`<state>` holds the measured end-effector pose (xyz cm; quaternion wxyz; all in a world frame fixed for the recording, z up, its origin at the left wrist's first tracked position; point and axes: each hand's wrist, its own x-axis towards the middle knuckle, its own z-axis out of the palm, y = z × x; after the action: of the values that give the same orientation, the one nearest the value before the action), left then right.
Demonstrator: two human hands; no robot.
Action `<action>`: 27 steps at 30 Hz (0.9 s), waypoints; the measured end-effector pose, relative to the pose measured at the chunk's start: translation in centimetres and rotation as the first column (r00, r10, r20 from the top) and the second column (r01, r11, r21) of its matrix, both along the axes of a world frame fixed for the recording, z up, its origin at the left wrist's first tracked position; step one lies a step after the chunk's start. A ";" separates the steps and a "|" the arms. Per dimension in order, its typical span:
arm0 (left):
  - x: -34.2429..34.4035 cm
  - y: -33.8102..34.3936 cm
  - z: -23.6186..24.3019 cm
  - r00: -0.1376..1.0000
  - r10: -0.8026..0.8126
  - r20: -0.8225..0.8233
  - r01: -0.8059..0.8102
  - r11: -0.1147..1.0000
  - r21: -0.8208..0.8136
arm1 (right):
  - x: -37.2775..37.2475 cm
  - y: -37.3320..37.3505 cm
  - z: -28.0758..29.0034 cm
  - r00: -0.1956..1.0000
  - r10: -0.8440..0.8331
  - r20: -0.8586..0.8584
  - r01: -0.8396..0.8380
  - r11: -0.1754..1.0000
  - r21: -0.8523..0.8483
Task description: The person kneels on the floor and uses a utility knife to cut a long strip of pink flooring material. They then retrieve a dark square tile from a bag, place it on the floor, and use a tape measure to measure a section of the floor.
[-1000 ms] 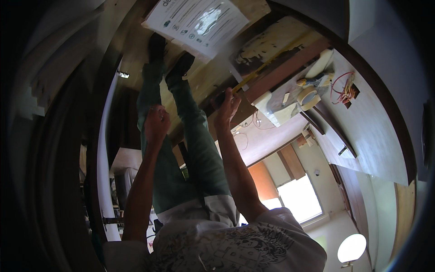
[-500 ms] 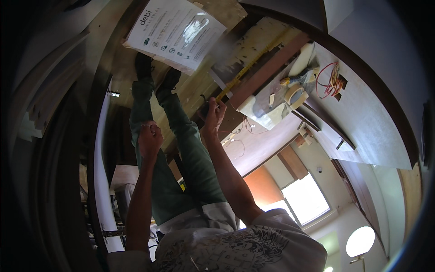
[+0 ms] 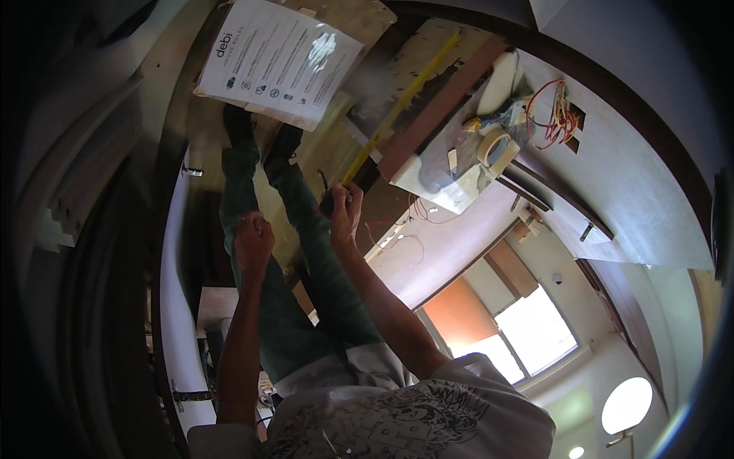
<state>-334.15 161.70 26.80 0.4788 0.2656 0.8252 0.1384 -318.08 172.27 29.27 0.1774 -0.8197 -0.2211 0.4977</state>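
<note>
My right hand point(image 3: 346, 218) is closed round the dark case of a tape measure point(image 3: 359, 162). Its yellow blade runs out from my fingers, up and to the right, along a board edged by a reddish-brown strip point(image 3: 440, 115). My left hand point(image 3: 253, 241) is curled shut in front of my left shin, apart from the tape. Whatever its fingers may hold is hidden or too small to name.
A printed paper sheet point(image 3: 279, 65) on a panel lies ahead of my feet. To the right, a white surface carries a roll of masking tape point(image 3: 497, 151) and a yellow-and-dark tool point(image 3: 475, 123). Loose red and yellow wires point(image 3: 556, 122) come out of a cutout. A white door edge point(image 3: 174, 283) stands at left.
My right hand has moved a little left and down with the tape measure, and more of the yellow blade shows. My left hand stays closed at nearly the same place. The view has shifted slightly.
</note>
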 end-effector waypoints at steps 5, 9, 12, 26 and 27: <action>0.7 0.4 0.5 0.999 0.008 -0.033 -0.007 1.000 0.025 | -0.4 -0.1 1.6 0.985 -0.114 -0.129 0.111 0.993 -0.030; 1.3 -0.2 0.2 0.997 -0.050 -0.061 0.050 0.999 -0.003 | 1.2 -1.1 0.6 0.991 -0.062 -0.116 0.062 0.998 -0.004; 1.7 -1.5 -1.2 0.996 -0.074 -0.059 0.075 0.997 0.016 | 2.0 -0.7 0.6 0.995 -0.019 -0.097 0.021 1.000 0.018; 2.8 -1.1 -0.5 0.998 -0.043 -0.056 0.041 0.998 -0.039 | 1.7 1.2 2.0 0.980 -0.098 -0.174 0.105 0.994 0.030; 2.8 -0.9 -0.5 0.998 -0.044 -0.051 0.042 0.998 -0.042 | 1.2 1.5 2.2 0.976 -0.123 -0.179 0.132 0.991 0.036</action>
<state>-331.35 160.76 26.32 0.4655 0.2769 0.8342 0.1041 -316.90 173.74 31.42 0.2474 -0.7805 -0.1635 0.5503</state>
